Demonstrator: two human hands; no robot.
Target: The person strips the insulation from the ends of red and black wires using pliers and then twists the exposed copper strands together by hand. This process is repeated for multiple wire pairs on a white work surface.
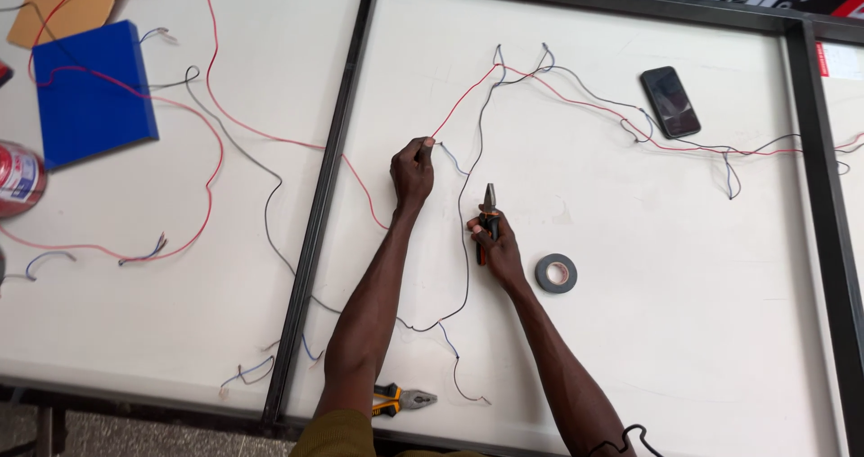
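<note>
left hand [412,171]: grip pinched closed on red wire [463,101] | right hand [497,248]: grip wrapped around pliers [488,214], jaws up | tape roll [556,273] near on desk [684,313]

We've got loads of open white panel [684,331] across the lower right of the frame, nothing on it past the tape roll [556,273] sitting just right of our right hand [497,245]. Up top it's messier: red and black wires [576,92] straggle across the upper middle toward the phone [670,101]. The dark frame bar [326,196] left of our left hand [412,171] splits the panels.
</note>
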